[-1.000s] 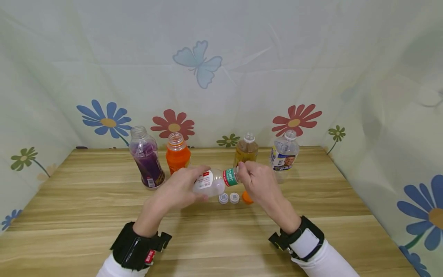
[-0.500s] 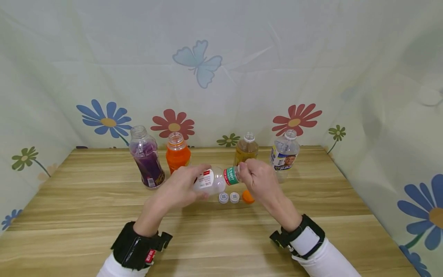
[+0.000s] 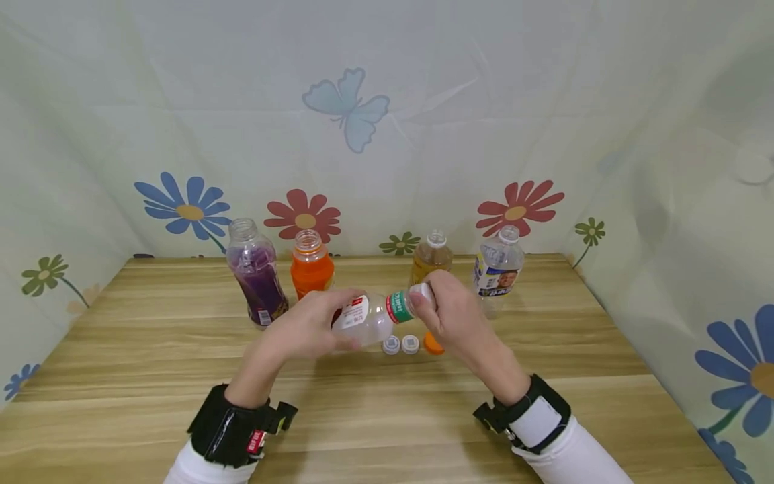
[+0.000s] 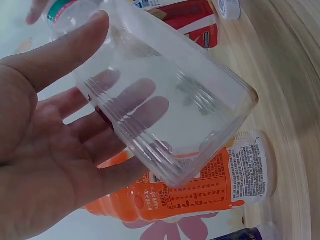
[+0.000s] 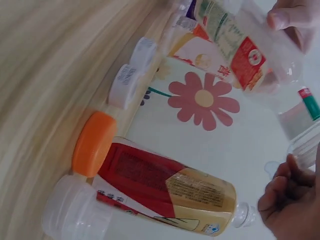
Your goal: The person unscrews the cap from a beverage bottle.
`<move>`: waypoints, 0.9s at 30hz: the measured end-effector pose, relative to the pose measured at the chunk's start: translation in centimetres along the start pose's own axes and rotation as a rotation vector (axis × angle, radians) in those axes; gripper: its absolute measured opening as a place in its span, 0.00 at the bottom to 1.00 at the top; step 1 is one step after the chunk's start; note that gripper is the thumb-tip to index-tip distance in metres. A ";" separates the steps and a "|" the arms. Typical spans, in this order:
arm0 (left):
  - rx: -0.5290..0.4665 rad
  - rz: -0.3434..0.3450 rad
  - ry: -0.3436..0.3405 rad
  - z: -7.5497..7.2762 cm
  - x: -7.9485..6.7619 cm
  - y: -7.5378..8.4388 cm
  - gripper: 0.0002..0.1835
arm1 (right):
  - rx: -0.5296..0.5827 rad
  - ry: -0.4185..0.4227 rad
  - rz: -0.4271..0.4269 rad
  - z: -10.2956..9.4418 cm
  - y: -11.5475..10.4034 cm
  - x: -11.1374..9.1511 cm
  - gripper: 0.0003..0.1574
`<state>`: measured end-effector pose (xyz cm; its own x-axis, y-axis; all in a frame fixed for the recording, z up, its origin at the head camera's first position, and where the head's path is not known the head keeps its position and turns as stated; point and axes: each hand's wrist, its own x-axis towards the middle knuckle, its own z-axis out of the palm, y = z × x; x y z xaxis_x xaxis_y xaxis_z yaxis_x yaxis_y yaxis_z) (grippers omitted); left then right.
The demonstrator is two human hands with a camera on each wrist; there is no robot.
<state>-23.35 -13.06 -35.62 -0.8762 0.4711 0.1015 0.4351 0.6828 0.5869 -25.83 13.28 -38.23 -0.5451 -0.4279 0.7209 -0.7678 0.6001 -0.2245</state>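
My left hand point(image 3: 308, 324) holds a clear plastic bottle point(image 3: 370, 324) around its body, tilted with the neck to the right. A white label and a green-and-red neck band show on it. In the left wrist view the thumb lies across the near side of the bottle point(image 4: 170, 85), and the fingers show through from behind. At the neck end, my right hand point(image 3: 456, 308) pinches a white cap point(image 3: 423, 293) between thumb and fingers. Whether that cap still sits on the threads cannot be made out. The bottle is held above the table.
Uncapped bottles stand behind my hands: purple point(image 3: 259, 272), orange point(image 3: 311, 269), amber point(image 3: 431, 261) and a clear labelled one point(image 3: 497, 269). On the wooden table point(image 3: 387, 417) lie two white caps point(image 3: 391, 345) and an orange cap point(image 3: 433, 343). A floral curtain point(image 3: 387, 168) backs the table.
The white cap shows now at my right fingers, where the fist hid it earlier. My right thumb has shifted lower, and the bottle has moved slightly left with my left hand.
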 end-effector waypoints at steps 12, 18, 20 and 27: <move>0.043 -0.055 0.092 0.4 0.3 1.0 0.40 | 0.317 -0.045 0.406 -1.5 -2.2 0.5 0.25; 0.062 -0.070 0.130 0.7 0.3 1.0 0.40 | 0.212 -0.034 0.407 -1.9 -2.5 0.7 0.23; 0.070 -0.075 0.141 0.8 0.4 0.9 0.40 | 0.198 -0.041 0.401 -1.9 -2.4 0.7 0.21; 0.070 -0.082 0.147 1.0 0.5 0.7 0.41 | 0.227 -0.056 0.401 -2.2 -2.6 0.8 0.19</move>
<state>-23.30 -11.76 -35.99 -0.9281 0.3288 0.1750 0.3696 0.7551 0.5414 -23.61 12.83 -35.63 -0.8269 -0.2316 0.5125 -0.5432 0.5649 -0.6211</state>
